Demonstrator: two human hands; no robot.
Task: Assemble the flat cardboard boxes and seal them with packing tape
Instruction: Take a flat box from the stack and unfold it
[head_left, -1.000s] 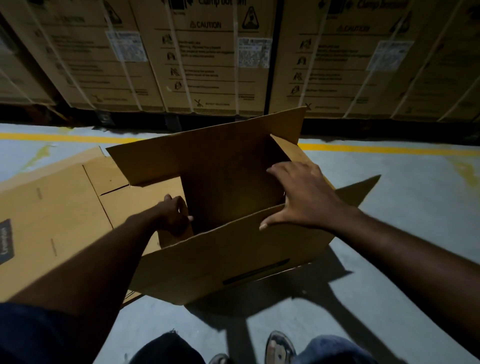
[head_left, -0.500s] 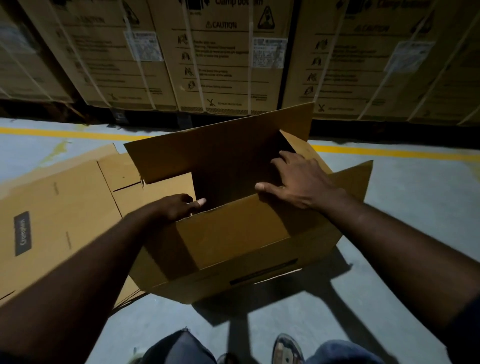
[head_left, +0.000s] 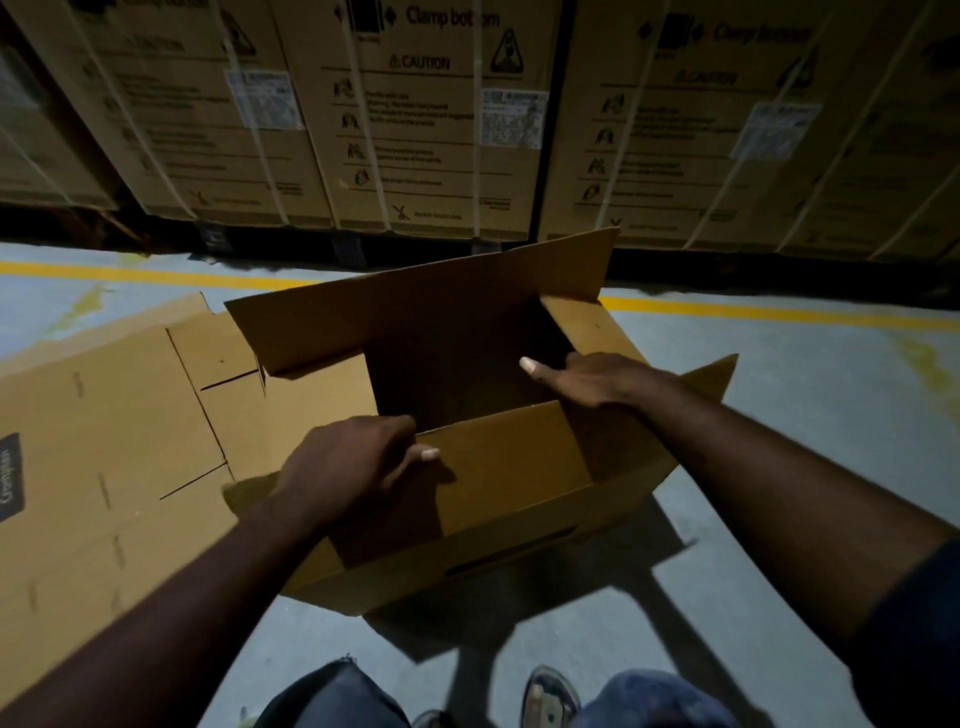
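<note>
Warehouse floor (head_left: 810, 447) of grey concrete, crossed by a yellow line (head_left: 779, 313), with strapped cartons (head_left: 415, 130) stacked at 12 o'clock. The box (head_left: 467, 577), opened into a tube, is stood at the centre of the view, beside a pile of flat cardboard (head_left: 104, 441) at 9 o'clock. The near flap (head_left: 514, 467) is held by the left grip (head_left: 358, 467), fingers curled over its upper edge and thumb laid on its face. The right grip (head_left: 597, 382) is rested on the end flap (head_left: 587, 332) at 3 o'clock, thumb outstretched. Its fingers are lost in the dark interior, so whether it is closed cannot be told. The far flap (head_left: 415, 312) is raised. The step is judged to be flap folding. The end flaps are best pressed down first, and the long flaps then brought over them until their edges meet squarely, so that a straight seam is left for tape.
</note>
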